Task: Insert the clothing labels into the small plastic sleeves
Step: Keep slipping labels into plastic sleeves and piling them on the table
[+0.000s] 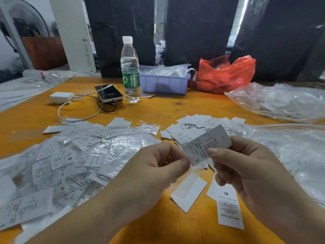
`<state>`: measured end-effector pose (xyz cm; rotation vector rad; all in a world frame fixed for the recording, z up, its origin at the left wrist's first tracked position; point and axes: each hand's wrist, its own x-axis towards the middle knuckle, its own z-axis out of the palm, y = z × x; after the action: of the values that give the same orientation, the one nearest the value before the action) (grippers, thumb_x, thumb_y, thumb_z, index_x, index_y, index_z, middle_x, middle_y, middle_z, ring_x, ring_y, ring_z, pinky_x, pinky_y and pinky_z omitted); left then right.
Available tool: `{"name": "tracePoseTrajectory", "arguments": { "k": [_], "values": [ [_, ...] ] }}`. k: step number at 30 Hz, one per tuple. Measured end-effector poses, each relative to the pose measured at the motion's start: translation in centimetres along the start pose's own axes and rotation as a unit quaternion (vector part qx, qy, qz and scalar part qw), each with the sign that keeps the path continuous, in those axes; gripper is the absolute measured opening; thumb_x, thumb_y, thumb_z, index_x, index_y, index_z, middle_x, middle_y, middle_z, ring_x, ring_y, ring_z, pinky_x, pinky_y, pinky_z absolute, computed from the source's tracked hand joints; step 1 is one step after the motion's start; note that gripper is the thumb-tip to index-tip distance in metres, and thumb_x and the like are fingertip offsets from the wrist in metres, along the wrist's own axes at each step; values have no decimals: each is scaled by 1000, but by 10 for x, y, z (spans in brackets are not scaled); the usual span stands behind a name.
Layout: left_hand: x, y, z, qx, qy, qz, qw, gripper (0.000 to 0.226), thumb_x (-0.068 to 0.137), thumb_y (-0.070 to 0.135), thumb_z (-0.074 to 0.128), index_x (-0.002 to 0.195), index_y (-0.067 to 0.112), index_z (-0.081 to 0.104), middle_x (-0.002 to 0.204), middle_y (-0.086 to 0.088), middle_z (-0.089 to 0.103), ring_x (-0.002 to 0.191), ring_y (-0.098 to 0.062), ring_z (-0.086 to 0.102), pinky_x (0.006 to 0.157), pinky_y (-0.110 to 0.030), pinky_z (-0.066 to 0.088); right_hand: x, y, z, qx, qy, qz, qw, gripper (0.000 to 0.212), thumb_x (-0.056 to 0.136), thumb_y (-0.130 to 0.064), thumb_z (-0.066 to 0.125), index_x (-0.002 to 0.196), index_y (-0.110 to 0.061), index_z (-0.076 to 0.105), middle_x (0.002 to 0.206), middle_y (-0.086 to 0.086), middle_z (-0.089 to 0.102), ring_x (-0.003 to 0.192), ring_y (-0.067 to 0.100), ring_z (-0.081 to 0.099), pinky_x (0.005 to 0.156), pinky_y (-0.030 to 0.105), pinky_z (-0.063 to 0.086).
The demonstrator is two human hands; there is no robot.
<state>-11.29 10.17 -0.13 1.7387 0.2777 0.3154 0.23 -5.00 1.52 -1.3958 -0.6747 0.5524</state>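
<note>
Two hands meet at centre-right of the frame over one label (206, 146). The right hand (246, 171) pinches it under the thumb, and the left hand (158, 166) nips its lower-left corner between thumb and forefinger. Whether a clear sleeve already wraps that end, I cannot tell. The step looks like starting the insertion. Next, a sleeve mouth must be opened and the label slid squarely in. Bagged labels (73, 155) heap at left; loose labels (198, 125) lie above the hands.
</note>
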Motion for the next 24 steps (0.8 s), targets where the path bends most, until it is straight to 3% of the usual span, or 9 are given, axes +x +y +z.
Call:
{"name": "tracePoseTrajectory", "arguments": {
  "k": [5, 8, 11, 14, 19, 24],
  "values": [
    [1, -3, 1, 24, -2, 12, 1000, 20, 75, 48, 65, 75, 28, 68, 90, 9, 72, 65, 1, 55, 60, -14, 45, -2, -2, 2, -17, -31, -7, 999, 33, 55, -21, 83, 88, -23, 79, 78, 8, 72, 60, 12, 56, 53, 25, 50],
    [1, -3, 1, 25, 1, 25, 999, 16, 75, 45, 67, 79, 30, 70, 77, 3, 68, 65, -4, 56, 62, -21, 47, -2, -3, 1, 4, -3, -24, 1000, 35, 52, -27, 75, 86, -22, 79, 75, 11, 71, 59, 14, 59, 53, 25, 52],
    [1, -3, 1, 32, 1, 33, 999, 16, 76, 46, 67, 82, 32, 71, 80, -5, 67, 67, -9, 58, 67, -31, 50, -1, -5, -1, 24, 35, -47, 998, 39, 47, -31, 75, 85, -23, 79, 70, 9, 70, 55, 14, 59, 51, 25, 53],
    [1, -3, 1, 35, 2, 32, 999, 15, 76, 46, 67, 82, 32, 71, 74, 2, 66, 68, -9, 58, 69, -35, 51, -1, -7, -2, 34, 45, -58, 997, 39, 46, -31, 76, 83, -21, 79, 67, 7, 69, 53, 14, 58, 50, 23, 52],
    [1, -4, 1, 35, -1, 31, 999, 15, 76, 45, 67, 82, 32, 71, 71, 10, 63, 69, -9, 58, 70, -32, 51, -3, -8, 0, 37, 34, -65, 997, 35, 48, -28, 77, 82, -19, 78, 67, 8, 69, 51, 13, 57, 50, 22, 50],
    [0, -4, 2, 36, -4, 32, 999, 14, 77, 45, 67, 80, 32, 70, 74, 16, 67, 68, -3, 59, 65, -20, 50, -7, -6, 4, -7, 17, -69, 997, 33, 50, -29, 75, 82, -20, 77, 71, 10, 73, 52, 15, 57, 50, 22, 50]
  ]
}}
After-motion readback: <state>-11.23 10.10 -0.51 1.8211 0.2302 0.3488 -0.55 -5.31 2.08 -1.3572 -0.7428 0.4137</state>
